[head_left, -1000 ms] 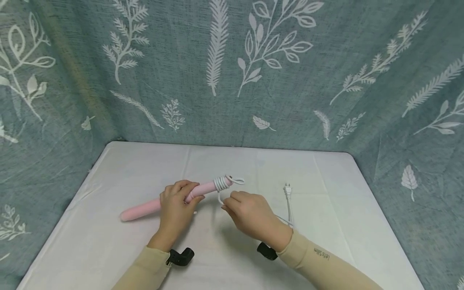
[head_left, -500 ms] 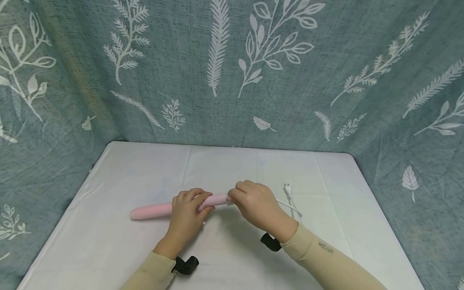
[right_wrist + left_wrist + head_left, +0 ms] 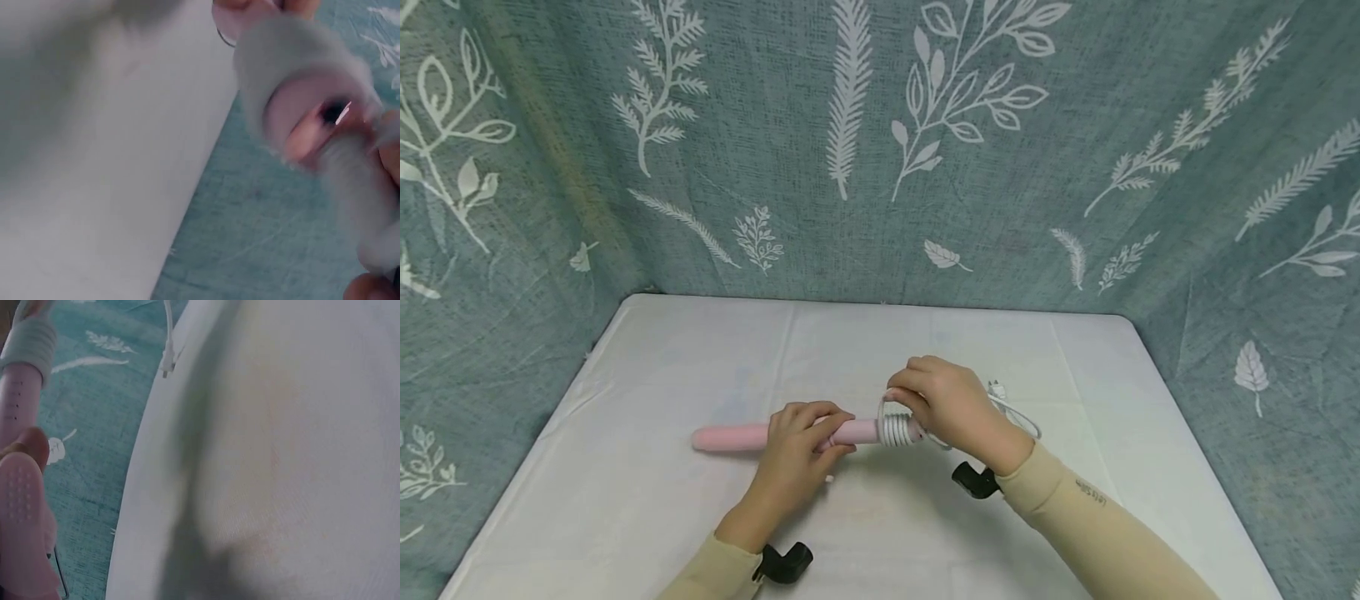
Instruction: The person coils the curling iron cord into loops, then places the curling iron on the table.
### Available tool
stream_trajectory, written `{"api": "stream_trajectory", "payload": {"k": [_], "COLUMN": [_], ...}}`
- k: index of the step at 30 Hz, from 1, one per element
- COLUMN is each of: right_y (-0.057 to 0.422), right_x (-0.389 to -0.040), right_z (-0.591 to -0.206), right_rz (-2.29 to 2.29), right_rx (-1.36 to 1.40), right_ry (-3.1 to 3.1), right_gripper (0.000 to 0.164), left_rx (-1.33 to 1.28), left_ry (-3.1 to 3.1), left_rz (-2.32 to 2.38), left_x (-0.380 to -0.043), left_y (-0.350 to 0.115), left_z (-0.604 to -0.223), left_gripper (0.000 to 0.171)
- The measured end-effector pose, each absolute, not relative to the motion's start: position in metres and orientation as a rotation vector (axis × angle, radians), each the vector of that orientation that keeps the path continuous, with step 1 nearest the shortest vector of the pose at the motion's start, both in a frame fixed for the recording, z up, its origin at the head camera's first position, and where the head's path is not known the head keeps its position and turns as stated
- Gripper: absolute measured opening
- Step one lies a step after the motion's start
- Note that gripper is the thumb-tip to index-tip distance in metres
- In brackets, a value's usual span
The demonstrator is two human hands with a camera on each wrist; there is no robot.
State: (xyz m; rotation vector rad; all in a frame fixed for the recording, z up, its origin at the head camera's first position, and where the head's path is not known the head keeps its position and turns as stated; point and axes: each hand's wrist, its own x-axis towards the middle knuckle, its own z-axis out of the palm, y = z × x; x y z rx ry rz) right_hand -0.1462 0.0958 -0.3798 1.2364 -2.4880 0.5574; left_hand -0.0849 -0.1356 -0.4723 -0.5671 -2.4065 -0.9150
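Note:
A pink curling iron (image 3: 730, 438) lies across the person's front in the head view, its handle end pointing right. The left hand (image 3: 801, 446) grips it around the middle. In the left wrist view a fingertip (image 3: 34, 447) shows beside the bumpy lever (image 3: 20, 506). Several turns of white power cord (image 3: 897, 430) are wound round the handle near its end. The right hand (image 3: 947, 404) pinches the cord above these turns. The right wrist view, blurred, shows the handle's round end (image 3: 306, 119) inside the coil (image 3: 281, 50), with cord running out of it.
The cord's two-pin plug (image 3: 997, 389) lies on the white-covered table (image 3: 700, 517) behind the right hand, beside a loose loop of cord (image 3: 1026, 421). A green leaf-patterned curtain (image 3: 760, 150) hangs around the back and sides. Black wrist cameras (image 3: 786, 563) are strapped on both wrists.
The curling iron has shifted right and turned from slanting to nearly level. The right hand has carried the cord round the handle, from below it to above it.

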Motion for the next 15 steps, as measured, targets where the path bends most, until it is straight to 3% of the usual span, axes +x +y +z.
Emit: {"api": "stream_trajectory", "payload": {"k": [15], "right_y": [0.109], "right_x": [-0.159], "right_z": [-0.398], "right_rz": [0.884], "right_rx": [1.196], "right_ry": [-2.724], "right_gripper": [0.018], "left_rx": [-0.619], "left_ry": [-2.325], "left_rz": [-0.979], "left_x": [-0.084], "left_y": [-0.137], "left_z": [-0.472], "left_gripper": [0.033]}}
